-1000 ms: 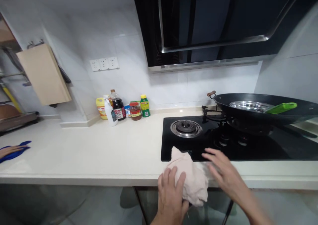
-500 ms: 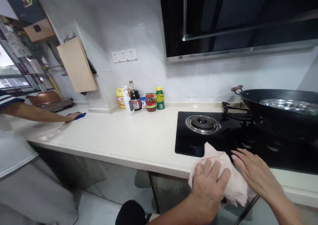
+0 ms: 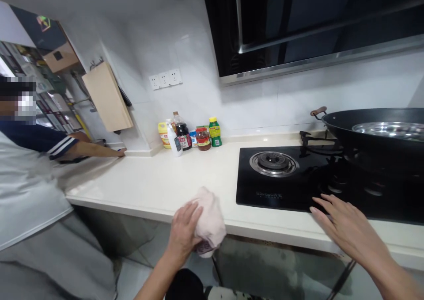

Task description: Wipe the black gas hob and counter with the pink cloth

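Observation:
My left hand [image 3: 183, 231] is closed on a pale pink cloth [image 3: 209, 218], bunched up at the front edge of the white countertop [image 3: 145, 178]. A darker patterned part of the cloth hangs below the edge. My right hand [image 3: 347, 222] holds nothing; its fingers are apart over the front edge of the black gas stove [image 3: 271, 194]. Whether its fingertips touch the glass I cannot tell. The stove's bare left burner [image 3: 274, 163] lies beyond and between my hands.
A large black wok [image 3: 374, 136] with a shiny metal piece inside sits on the stove's right. Against the wall stand a white spray bottle [image 3: 174, 141], a sauce bottle [image 3: 182, 134], a red-lidded jar [image 3: 202, 139] and a green bottle [image 3: 215, 132]. At left, another person [image 3: 36, 176] reaches along the counter.
My left hand has moved left with the cloth, from the stove's front edge to the counter. My right hand stays near the stove. The other person's arm has reached farther right.

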The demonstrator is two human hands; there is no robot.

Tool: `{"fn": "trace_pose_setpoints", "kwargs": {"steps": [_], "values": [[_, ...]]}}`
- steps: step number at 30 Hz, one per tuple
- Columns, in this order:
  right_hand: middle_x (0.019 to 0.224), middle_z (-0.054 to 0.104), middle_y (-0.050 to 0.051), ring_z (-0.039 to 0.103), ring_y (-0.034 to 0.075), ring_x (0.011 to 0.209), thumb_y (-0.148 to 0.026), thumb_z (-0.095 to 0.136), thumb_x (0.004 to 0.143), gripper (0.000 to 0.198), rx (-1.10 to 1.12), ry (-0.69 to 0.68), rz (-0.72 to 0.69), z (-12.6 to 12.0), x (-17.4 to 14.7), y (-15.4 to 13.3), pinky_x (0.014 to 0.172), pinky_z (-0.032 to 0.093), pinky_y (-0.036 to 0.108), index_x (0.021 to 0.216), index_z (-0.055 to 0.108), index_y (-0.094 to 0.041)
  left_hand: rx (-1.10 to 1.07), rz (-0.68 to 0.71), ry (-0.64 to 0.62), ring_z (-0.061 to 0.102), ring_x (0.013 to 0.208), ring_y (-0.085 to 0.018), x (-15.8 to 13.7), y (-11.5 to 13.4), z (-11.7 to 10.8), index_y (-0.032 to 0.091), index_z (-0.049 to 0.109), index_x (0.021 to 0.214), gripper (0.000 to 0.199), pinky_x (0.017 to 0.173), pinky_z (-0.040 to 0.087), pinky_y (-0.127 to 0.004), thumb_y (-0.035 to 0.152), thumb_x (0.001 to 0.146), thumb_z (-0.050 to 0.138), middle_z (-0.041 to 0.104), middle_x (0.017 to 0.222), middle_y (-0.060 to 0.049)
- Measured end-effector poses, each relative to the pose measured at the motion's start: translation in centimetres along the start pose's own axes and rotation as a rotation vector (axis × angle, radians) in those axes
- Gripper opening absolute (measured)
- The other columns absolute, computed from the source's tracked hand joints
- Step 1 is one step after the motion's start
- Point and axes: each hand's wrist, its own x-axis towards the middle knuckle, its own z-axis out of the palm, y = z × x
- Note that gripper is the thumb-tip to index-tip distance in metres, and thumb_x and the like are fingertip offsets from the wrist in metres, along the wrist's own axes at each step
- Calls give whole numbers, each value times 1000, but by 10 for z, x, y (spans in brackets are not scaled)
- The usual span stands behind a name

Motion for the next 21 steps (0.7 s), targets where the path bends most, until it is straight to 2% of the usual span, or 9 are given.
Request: {"fn": "trace_pose_setpoints", "kwargs": {"steps": [2,4,6,8,11,14,17,20,21], "values": [[140,60,13,51,33,134,-68,27,99,69,1,7,0,0,0,-2,114,36,57,131,64,-19,69,-76,-68,51,136,-34,-11,-25,-6,21,49,144,66,116,32,-49,34,83,72,58,145,-18],[140,60,12,52,33,134,-67,27,99,68,2,9,1,-1,0,-4,115,36,57,131,64,-19,121,-156,-117,53,134,-35,-17,-39,-11,22,48,142,69,115,33,-50,27,78,73,59,144,-17],[141,60,13,51,33,135,-67,27,99,68,4,14,7,-2,0,-5,115,35,57,131,64,-20,144,-234,-134,54,133,-36,-17,-39,-14,22,48,139,73,113,35,-50,23,71,76,59,142,-18],[141,60,13,51,33,135,-67,27,99,68,5,19,13,-2,0,-6,115,35,57,131,63,-20,163,-311,-133,53,132,-37,-12,-29,-16,21,47,138,78,113,36,-51,20,66,77,58,141,-18],[141,60,14,52,34,134,-67,28,99,68,6,19,14,-1,0,-4,115,35,58,132,63,-19,199,-401,-149,50,135,-37,-1,-2,-18,21,48,138,80,114,33,-52,18,64,79,58,142,-18],[140,60,13,52,34,134,-66,31,99,66,10,7,20,0,1,-3,114,37,58,131,64,-20,188,-409,-161,49,134,-39,10,32,-10,20,52,138,83,114,30,-54,26,62,84,58,143,-18],[140,61,13,53,34,134,-66,30,99,65,11,7,27,-1,1,-3,114,37,57,129,64,-20,95,-325,-107,50,131,-41,24,79,12,21,56,138,88,113,28,-56,46,60,87,60,140,-17],[139,61,13,53,33,133,-67,27,100,67,5,13,26,-2,1,-3,115,36,57,128,65,-19,-48,-184,58,53,123,-41,48,140,38,24,60,135,92,109,29,-57,72,59,80,64,134,-16],[139,62,13,53,33,133,-67,27,100,68,2,11,23,-2,1,-3,115,36,58,128,65,-19,-87,-140,78,54,122,-40,58,161,44,24,60,136,93,108,29,-57,76,60,77,64,133,-15]]}}
